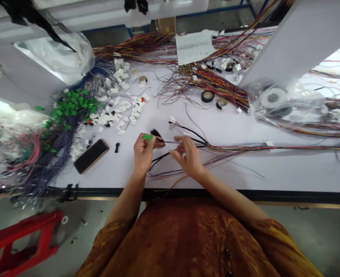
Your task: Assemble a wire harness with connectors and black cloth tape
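My left hand [143,153] is closed, with a wire that carries a green tag [147,137] pinched between thumb and fingers. Behind its fingertips lies a black piece [155,133], partly hidden. Just to the right, my right hand [188,156] hovers over the wires with its fingers curled and slightly blurred; whether it grips anything I cannot make out. Under and beside both hands runs a wire harness [233,148], its branches sleeved in black and spread to the left. One branch ends in a small white connector [172,120].
A phone [91,156] and a small black part [117,147] lie to the left. Beyond them are green connectors [73,105] and white connectors [129,111]. Black tape rolls [207,96], wire bundles [216,82] and a paper sheet [194,47] are farther back. A red stool [22,242] stands below.
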